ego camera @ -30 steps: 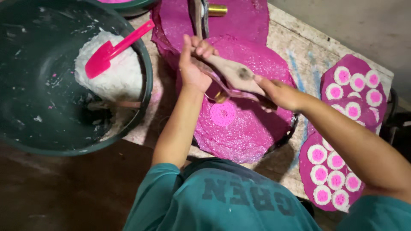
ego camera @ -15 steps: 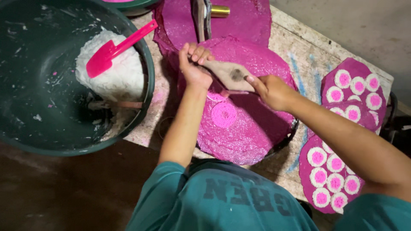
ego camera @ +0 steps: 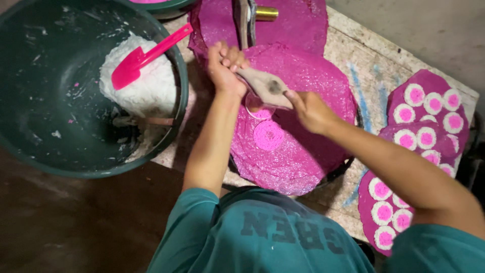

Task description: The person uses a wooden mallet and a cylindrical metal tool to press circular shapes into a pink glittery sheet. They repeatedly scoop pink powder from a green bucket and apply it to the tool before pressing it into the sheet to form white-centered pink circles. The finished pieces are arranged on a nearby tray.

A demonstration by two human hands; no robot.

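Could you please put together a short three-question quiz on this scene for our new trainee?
1. True or false: the pink scoop lies on the magenta sheet.
2. What do the left hand and the right hand hold between them? A) a grey-brown flat piece B) a metal spoon C) a pink scoop
3. On which side of the person do the pink-and-white discs lie?

Key
1. False: it rests on the white dough in the dark green bowl.
2. A: the grey-brown flat piece, one hand at each end.
3. On the right, laid out on magenta mats.
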